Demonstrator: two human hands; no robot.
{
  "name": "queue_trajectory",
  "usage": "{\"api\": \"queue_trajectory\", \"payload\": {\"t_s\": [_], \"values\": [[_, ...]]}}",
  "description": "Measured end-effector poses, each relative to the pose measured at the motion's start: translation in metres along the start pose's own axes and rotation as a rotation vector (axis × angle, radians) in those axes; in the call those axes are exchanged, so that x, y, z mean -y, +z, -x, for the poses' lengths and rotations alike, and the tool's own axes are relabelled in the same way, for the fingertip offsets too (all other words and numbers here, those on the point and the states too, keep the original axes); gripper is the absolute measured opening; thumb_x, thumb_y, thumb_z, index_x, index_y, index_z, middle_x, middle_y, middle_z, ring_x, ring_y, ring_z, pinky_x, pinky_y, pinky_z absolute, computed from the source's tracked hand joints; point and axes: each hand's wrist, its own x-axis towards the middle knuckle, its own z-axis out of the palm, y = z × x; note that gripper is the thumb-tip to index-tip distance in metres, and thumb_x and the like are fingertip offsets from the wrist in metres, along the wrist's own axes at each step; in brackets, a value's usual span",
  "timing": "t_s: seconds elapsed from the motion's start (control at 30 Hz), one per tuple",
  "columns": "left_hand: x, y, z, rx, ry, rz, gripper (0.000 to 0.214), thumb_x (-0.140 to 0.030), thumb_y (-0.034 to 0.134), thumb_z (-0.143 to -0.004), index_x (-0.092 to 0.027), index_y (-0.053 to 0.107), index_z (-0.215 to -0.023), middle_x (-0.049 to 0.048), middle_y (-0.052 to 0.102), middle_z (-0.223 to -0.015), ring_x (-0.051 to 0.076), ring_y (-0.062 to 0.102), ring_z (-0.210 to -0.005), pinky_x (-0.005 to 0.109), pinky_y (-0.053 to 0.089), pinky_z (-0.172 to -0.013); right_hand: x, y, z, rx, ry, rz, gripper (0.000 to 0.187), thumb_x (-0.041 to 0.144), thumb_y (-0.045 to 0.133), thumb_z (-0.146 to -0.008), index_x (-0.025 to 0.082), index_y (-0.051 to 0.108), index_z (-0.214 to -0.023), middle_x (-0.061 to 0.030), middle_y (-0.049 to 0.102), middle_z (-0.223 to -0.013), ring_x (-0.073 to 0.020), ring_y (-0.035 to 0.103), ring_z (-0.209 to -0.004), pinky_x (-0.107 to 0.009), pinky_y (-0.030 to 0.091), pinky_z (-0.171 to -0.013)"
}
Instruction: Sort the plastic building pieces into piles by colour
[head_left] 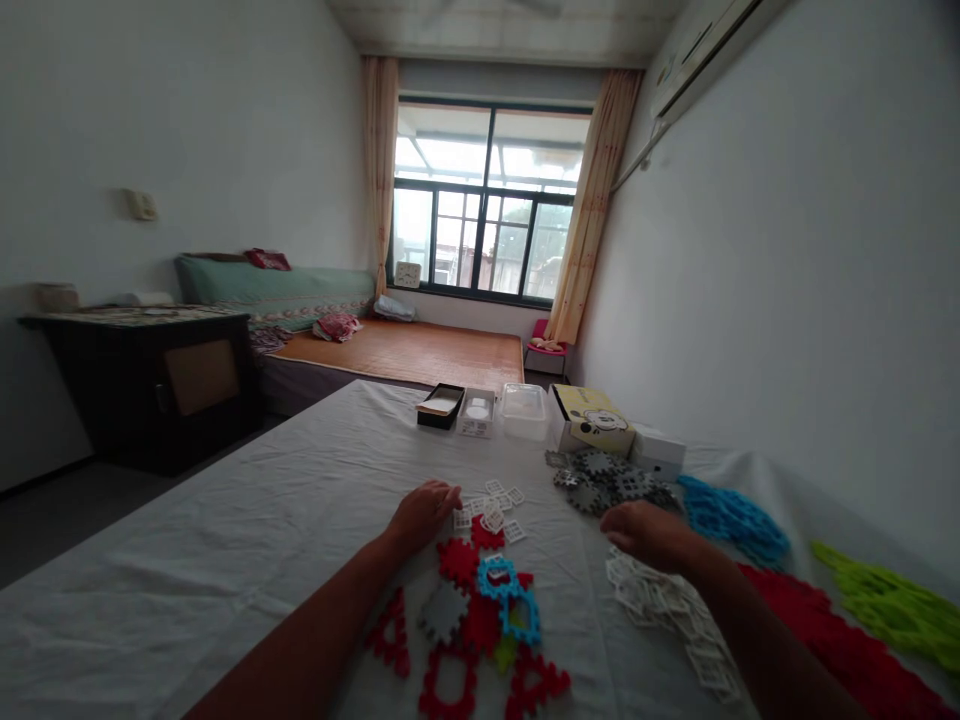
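Observation:
My left hand [426, 512] is closed, its fingertips beside a small scatter of white window-frame pieces [493, 515]; what it holds, if anything, is hidden. My right hand [646, 532] has curled fingers and hovers between the grey gear-edged tiles [600, 483] and a heap of white frame pieces [664, 605]. Whether anything is inside it cannot be seen. Nearer to me lie red toothed pieces [457, 560], a grey tile [444, 612], two blue frames [519, 612] and a green piece [505, 652], partly overlapping. A red frame [448, 685] lies at the bottom.
Along the far table edge stand a black box [440, 406], a small white box [476, 413], a clear plastic tub [524, 410] and a yellow cartoon box [592, 420]. Blue pieces [731, 520], red pieces [832, 630] and lime-green pieces [892, 600] are piled at right.

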Motion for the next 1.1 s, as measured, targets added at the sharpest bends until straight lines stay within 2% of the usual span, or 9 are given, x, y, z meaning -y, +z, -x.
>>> {"api": "queue_trajectory", "payload": {"t_s": [0.17, 0.3, 0.4, 0.53, 0.7, 0.8, 0.9, 0.97, 1.1], "values": [[0.000, -0.001, 0.001, -0.012, -0.017, 0.003, 0.052, -0.041, 0.025, -0.094, -0.022, 0.069, -0.074, 0.0027, 0.069, -0.080, 0.016, 0.061, -0.085, 0.026, 0.043, -0.082, 0.062, -0.005, -0.034, -0.106, -0.153, -0.106, 0.030, 0.028, 0.045, -0.083, 0.023, 0.066, -0.103, -0.0049, 0.071, -0.090, -0.0180, 0.064, -0.076, -0.028, 0.044, -0.072], [0.001, -0.002, 0.001, -0.013, -0.030, 0.017, 0.052, -0.041, 0.026, -0.094, -0.022, 0.070, -0.075, 0.0033, 0.069, -0.081, 0.016, 0.061, -0.085, 0.026, 0.043, -0.082, 0.106, 0.034, -0.057, -0.045, -0.333, -0.152, 0.031, 0.027, 0.053, -0.080, 0.022, 0.064, -0.109, -0.0065, 0.066, -0.107, -0.0190, 0.061, -0.093, -0.029, 0.043, -0.084], [0.001, -0.002, 0.001, 0.003, -0.026, 0.005, 0.052, -0.041, 0.025, -0.094, -0.022, 0.070, -0.075, 0.0033, 0.069, -0.080, 0.016, 0.060, -0.084, 0.027, 0.042, -0.083, 0.118, 0.067, -0.064, 0.004, -0.354, -0.156, 0.041, 0.027, 0.062, -0.074, 0.022, 0.061, -0.114, -0.0081, 0.061, -0.115, -0.0222, 0.055, -0.106, -0.032, 0.040, -0.092], [0.000, 0.000, 0.000, 0.021, -0.017, -0.014, 0.053, -0.040, 0.024, -0.095, -0.021, 0.069, -0.074, 0.0027, 0.069, -0.080, 0.015, 0.060, -0.084, 0.025, 0.042, -0.083, 0.117, 0.085, -0.063, 0.008, -0.311, -0.239, 0.031, 0.024, 0.061, -0.074, 0.022, 0.065, -0.105, -0.0073, 0.062, -0.103, -0.0189, 0.059, -0.093, -0.028, 0.044, -0.084], [0.002, 0.003, -0.001, 0.026, -0.002, -0.023, 0.052, -0.040, 0.024, -0.095, -0.022, 0.068, -0.074, 0.0023, 0.068, -0.079, 0.015, 0.060, -0.083, 0.025, 0.042, -0.082, 0.107, 0.086, -0.054, -0.054, -0.310, -0.271, 0.025, 0.024, 0.060, -0.075, 0.022, 0.066, -0.100, -0.0061, 0.060, -0.100, -0.0164, 0.059, -0.088, -0.026, 0.044, -0.081], [0.003, 0.002, 0.000, 0.029, -0.003, -0.030, 0.052, -0.039, 0.024, -0.095, -0.022, 0.068, -0.074, 0.0024, 0.068, -0.079, 0.015, 0.060, -0.083, 0.025, 0.042, -0.081, 0.102, 0.083, -0.053, -0.029, -0.270, -0.311, 0.033, 0.019, 0.063, -0.071, 0.023, 0.064, -0.104, -0.0050, 0.060, -0.100, -0.0140, 0.060, -0.081, -0.025, 0.046, -0.078], [0.003, 0.000, 0.000, 0.026, -0.018, -0.030, 0.053, -0.040, 0.023, -0.095, -0.021, 0.068, -0.075, 0.0026, 0.068, -0.080, 0.015, 0.060, -0.084, 0.025, 0.042, -0.082, 0.094, 0.073, -0.046, -0.034, -0.214, -0.345, 0.042, 0.022, 0.067, -0.068, 0.021, 0.060, -0.109, -0.0042, 0.063, -0.096, -0.0132, 0.060, -0.072, -0.026, 0.047, -0.072], [0.002, -0.001, 0.000, 0.028, -0.023, -0.030, 0.053, -0.040, 0.023, -0.095, -0.021, 0.069, -0.075, 0.0023, 0.068, -0.081, 0.015, 0.060, -0.085, 0.025, 0.041, -0.083, 0.081, 0.060, -0.033, -0.050, -0.184, -0.319, 0.036, 0.028, 0.066, -0.071, 0.019, 0.061, -0.105, -0.0049, 0.065, -0.094, -0.0146, 0.061, -0.072, -0.027, 0.047, -0.071], [0.001, -0.002, 0.000, 0.023, -0.009, -0.032, 0.053, -0.040, 0.023, -0.095, -0.022, 0.068, -0.075, 0.0018, 0.068, -0.080, 0.015, 0.060, -0.085, 0.025, 0.041, -0.083, 0.032, 0.028, 0.007, 0.034, -0.099, -0.176, 0.029, 0.037, 0.060, -0.075, 0.021, 0.064, -0.099, -0.0062, 0.068, -0.094, -0.0175, 0.063, -0.074, -0.030, 0.048, -0.070]]}}
